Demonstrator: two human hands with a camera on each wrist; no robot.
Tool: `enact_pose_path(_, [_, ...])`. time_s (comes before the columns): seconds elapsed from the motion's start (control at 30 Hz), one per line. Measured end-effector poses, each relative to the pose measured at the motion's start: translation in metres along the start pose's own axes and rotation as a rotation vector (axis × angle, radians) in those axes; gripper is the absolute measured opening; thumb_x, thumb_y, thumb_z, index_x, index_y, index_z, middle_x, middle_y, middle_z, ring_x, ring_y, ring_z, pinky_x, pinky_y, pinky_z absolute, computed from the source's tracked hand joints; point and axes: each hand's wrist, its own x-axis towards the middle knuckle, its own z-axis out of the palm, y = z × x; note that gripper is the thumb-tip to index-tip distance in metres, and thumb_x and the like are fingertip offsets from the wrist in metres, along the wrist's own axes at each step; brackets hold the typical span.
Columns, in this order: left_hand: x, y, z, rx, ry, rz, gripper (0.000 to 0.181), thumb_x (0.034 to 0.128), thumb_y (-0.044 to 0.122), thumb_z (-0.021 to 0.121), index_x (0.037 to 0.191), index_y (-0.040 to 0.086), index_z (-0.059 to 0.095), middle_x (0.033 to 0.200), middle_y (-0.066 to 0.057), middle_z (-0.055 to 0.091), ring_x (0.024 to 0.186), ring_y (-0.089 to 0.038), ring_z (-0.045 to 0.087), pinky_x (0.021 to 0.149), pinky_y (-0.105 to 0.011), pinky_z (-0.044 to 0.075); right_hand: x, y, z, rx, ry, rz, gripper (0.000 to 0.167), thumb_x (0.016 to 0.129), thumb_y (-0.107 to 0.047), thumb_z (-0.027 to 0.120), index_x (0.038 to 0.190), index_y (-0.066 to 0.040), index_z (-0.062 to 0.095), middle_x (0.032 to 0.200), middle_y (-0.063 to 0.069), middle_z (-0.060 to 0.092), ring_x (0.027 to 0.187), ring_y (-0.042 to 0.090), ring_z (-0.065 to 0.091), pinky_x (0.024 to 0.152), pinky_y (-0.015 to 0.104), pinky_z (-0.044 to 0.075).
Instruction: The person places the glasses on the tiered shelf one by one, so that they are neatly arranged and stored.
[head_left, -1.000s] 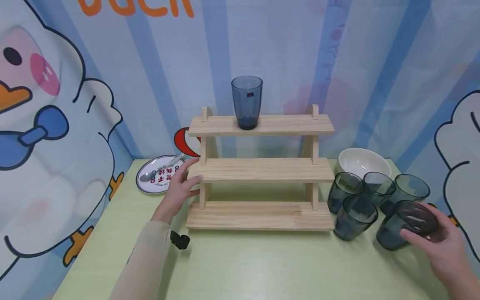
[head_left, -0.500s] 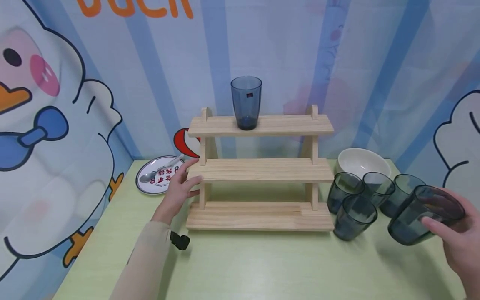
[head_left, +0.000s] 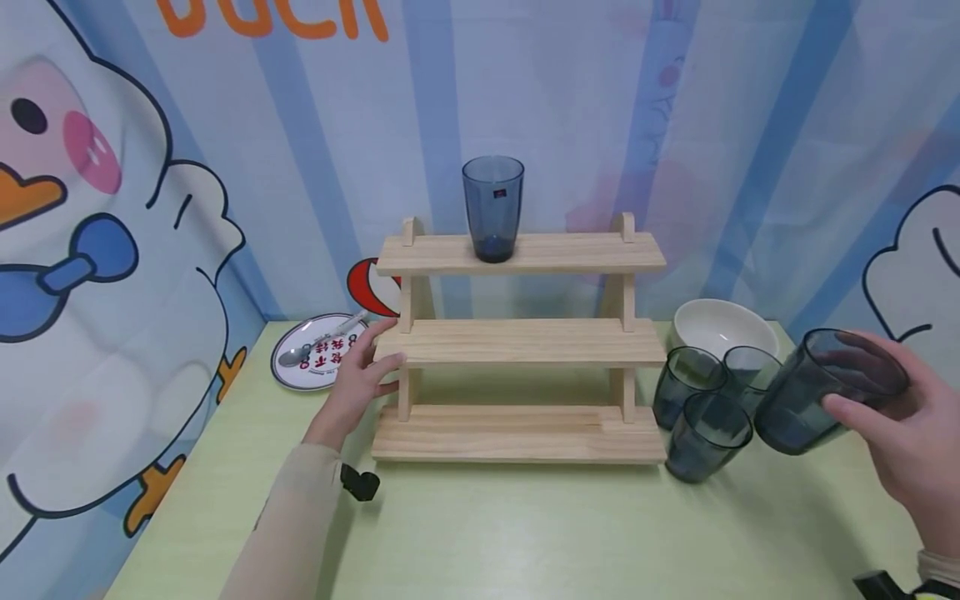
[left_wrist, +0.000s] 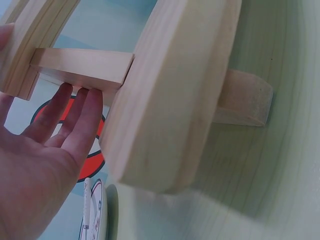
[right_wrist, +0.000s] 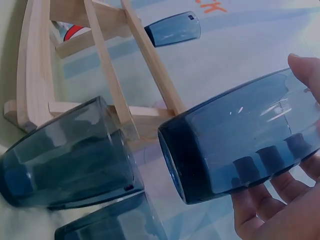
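Observation:
My right hand (head_left: 896, 442) holds a blue-grey drinking glass (head_left: 798, 404) above the table, tilted, thumb on the near side and fingers around the far side. In the right wrist view, the fingers show through this glass (right_wrist: 235, 140). My left hand (head_left: 356, 387) grips the left end of a three-tier wooden shelf (head_left: 517, 342) at its middle board. In the left wrist view, several fingertips (left_wrist: 92, 97) press on the upright piece between two boards. A matching glass (head_left: 493, 208) stands upright on the top board, left of centre.
Right of the shelf stand similar glasses (head_left: 708, 437), close together, one apparently hidden behind the held glass. A white bowl (head_left: 723, 325) sits behind them. At left, a printed plate (head_left: 318, 354) carries a spoon (head_left: 300, 352). A cartoon-print curtain (head_left: 525, 100) hangs behind the table.
The right hand has lifted the glass off the table, first up and right, then up and left over the spot behind the group. The left hand has stayed on the shelf.

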Motion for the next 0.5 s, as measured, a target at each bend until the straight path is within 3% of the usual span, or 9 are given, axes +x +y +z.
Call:
enact_pose_path(0.13, [0.0,-0.001,0.0,-0.001,0.0,0.0,0.062,0.1035,0.025,0.066,0.159,0.036,0.042,0.167,-0.01,0.035,0.142,-0.04,0.048,0.104,-0.063,0.052,0.008,-0.006,0.01,-0.044,-0.009,0.024,0.07,0.089,0.025,0.062,0.152,-0.002,0.052,0.131,-0.007,0.067,0.116,0.004,0.061,0.088,0.006,0.051])
enact_pose_path(0.5, [-0.002,0.0,0.0,-0.019,-0.003,0.009,0.061,0.1036,0.023,0.066,0.159,0.036,0.042,0.166,-0.012,0.036,0.141,-0.039,0.049,0.104,-0.063,0.052,0.039,-0.017,0.041,-0.038,-0.036,0.1,0.068,0.093,0.013,0.069,0.154,-0.01,0.051,0.13,-0.007,0.064,0.113,0.005,0.062,0.084,0.007,0.052])
